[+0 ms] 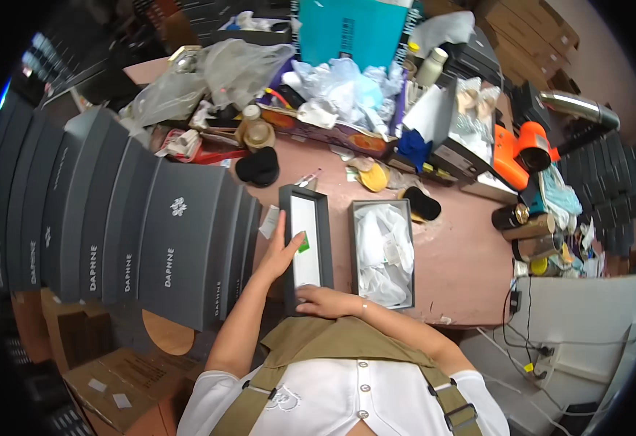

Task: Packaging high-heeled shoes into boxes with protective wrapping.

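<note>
You are steadying the white-lined dark box lid (305, 243) with left hand (280, 254) flat, right hand (325, 300) resting open-palmed on its near end, while the tissue-filled box (382, 254) beside it is sitting uncovered.

A long dark box lid (305, 247) with white inside lies on the pink table, a small green label (302, 243) on it. Beside it, an open dark box (382, 253) holds white wrapping. Dark grey boxes (114, 218) stack left; brown cartons (114, 378), perhaps taped, sit below

hands (283, 251) on box lid (305, 247), open box (382, 254)
</note>
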`<action>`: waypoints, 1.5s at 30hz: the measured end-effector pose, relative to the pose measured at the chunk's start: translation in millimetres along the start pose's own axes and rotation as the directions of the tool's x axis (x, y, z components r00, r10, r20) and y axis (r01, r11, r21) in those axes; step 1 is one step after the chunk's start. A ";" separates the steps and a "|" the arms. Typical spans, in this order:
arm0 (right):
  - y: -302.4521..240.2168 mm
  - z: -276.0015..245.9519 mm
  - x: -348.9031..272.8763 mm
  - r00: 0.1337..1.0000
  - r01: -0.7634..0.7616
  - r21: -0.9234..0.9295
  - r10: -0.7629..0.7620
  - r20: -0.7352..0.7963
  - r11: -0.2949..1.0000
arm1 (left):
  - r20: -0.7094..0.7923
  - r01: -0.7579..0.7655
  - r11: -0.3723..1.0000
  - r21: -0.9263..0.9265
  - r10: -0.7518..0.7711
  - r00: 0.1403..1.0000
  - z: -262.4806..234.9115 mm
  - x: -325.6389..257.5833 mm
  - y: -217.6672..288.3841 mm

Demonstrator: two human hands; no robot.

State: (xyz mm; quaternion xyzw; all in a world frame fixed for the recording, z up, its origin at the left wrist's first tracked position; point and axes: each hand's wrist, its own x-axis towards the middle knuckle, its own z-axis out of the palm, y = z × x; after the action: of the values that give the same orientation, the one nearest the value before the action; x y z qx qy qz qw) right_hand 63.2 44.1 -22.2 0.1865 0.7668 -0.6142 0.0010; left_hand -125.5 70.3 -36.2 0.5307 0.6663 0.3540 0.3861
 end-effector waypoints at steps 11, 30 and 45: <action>46.2 -89.2 -139.8 0.556 -0.673 -0.353 0.130 -0.821 0.650 | 0.322 -0.513 0.853 0.093 0.462 0.827 95.5 10.4 106.4; 90.3 -150.2 -53.9 0.762 -0.530 -0.405 0.208 -0.614 0.745 | 0.684 -0.790 0.327 0.519 0.395 0.613 118.7 -17.0 45.1; -35.9 -181.3 -150.7 0.224 0.041 0.051 0.041 -0.974 0.998 | 0.446 -0.601 0.764 0.234 0.465 0.765 103.2 -36.3 101.1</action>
State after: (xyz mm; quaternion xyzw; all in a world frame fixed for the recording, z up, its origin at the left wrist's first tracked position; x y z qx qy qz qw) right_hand 234.4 165.7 90.8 0.5281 0.5798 -0.3892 -0.4831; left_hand 15.3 59.9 11.4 0.8181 0.4543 0.2168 0.2779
